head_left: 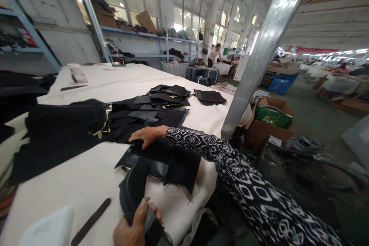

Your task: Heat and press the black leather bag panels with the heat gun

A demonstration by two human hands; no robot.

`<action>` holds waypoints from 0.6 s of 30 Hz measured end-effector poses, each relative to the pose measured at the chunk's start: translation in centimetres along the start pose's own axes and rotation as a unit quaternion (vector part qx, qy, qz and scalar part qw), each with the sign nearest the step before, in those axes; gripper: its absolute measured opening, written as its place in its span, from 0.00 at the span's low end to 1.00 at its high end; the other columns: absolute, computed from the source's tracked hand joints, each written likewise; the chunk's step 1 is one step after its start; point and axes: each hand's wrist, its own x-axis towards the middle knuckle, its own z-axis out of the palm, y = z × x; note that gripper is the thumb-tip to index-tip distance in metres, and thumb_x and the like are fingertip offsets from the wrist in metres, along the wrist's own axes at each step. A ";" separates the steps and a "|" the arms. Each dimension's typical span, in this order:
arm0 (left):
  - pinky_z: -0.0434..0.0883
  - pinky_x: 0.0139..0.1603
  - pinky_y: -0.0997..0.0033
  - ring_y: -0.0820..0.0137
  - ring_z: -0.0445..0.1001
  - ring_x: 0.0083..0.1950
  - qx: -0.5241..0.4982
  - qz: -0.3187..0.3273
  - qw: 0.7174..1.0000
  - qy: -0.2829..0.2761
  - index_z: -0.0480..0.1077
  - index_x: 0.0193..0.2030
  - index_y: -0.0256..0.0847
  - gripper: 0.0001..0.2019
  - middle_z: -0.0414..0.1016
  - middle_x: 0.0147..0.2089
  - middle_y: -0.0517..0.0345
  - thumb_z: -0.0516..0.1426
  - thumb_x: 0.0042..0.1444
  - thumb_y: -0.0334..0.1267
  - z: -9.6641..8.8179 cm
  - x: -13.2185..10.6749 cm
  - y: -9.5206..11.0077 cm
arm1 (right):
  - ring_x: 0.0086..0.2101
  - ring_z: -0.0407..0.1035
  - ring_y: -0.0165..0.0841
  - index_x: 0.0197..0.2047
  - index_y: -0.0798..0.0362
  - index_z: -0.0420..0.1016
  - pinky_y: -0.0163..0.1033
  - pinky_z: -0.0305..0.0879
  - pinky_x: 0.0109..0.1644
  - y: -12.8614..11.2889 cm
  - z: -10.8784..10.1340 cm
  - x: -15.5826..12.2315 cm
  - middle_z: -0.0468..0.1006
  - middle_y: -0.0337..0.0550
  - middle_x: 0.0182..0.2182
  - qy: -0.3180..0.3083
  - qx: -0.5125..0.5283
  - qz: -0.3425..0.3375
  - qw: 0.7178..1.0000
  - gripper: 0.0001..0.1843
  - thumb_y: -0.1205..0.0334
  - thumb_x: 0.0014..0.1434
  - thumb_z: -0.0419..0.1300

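**Left hand closed on the curved black piece, right hand spread at the pile's near edge**

Your left hand (129,227) is low at the front of the table (86,177), thumb and fingers closed around a curved black piece (133,187). The piece rises away from your grip, its far end overlapping the near side of a flat black panel (182,163) with a gold zip along its edge. That panel lies close to the table's rounded right-hand edge, its corner pointing towards you.

Your right hand (147,137) reaches in from the right, palm down, fingers parted and thumb apart, where the panel meets the pile of black pieces (144,117). You can't tell from here whether the fingertips press on the cloth or pinch any of it. Your patterned sleeve (239,173) crosses the right edge, passing near the foot of a metal post (259,54), so that side is tight.

To your left, a large black stack (62,130) reaches out to the left edge and adjoins the pile. In front of it, a broad pale stretch of tabletop shows, bounded nearer you by a dark strip (91,220) and a white box (49,227). Another wide pale band runs behind the pile, with one separate black piece (210,97) near the right edge.
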 end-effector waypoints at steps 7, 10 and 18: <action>0.69 0.21 0.66 0.64 0.71 0.20 -0.019 -0.058 0.997 -0.039 0.72 0.31 0.36 0.26 0.74 0.21 0.55 0.66 0.40 0.60 0.5 -0.5 1.0 | 0.56 0.67 0.47 0.46 0.53 0.76 0.50 0.65 0.54 0.7 0.3 0.9 0.75 0.51 0.53 -0.045 -0.032 0.014 0.998 0.17 0.65 0.54 0.70; 0.69 0.21 0.67 0.65 0.70 0.19 -0.008 -0.043 0.997 -0.057 0.70 0.26 0.37 0.24 0.72 0.19 0.55 0.65 0.41 0.60 0.6 -0.4 1.3 | 0.59 0.66 0.42 0.51 0.53 0.75 0.42 0.64 0.57 0.5 -0.4 1.0 0.72 0.50 0.59 -0.043 -0.035 -0.002 0.998 0.22 0.65 0.53 0.71; 0.67 0.19 0.69 0.65 0.70 0.18 -0.039 -0.040 0.997 -0.059 0.70 0.25 0.37 0.23 0.72 0.19 0.54 0.66 0.41 0.57 1.1 -0.1 1.0 | 0.55 0.69 0.47 0.45 0.54 0.76 0.48 0.67 0.53 0.9 -0.2 2.8 0.76 0.49 0.53 -0.044 -0.043 0.023 0.998 0.21 0.62 0.48 0.74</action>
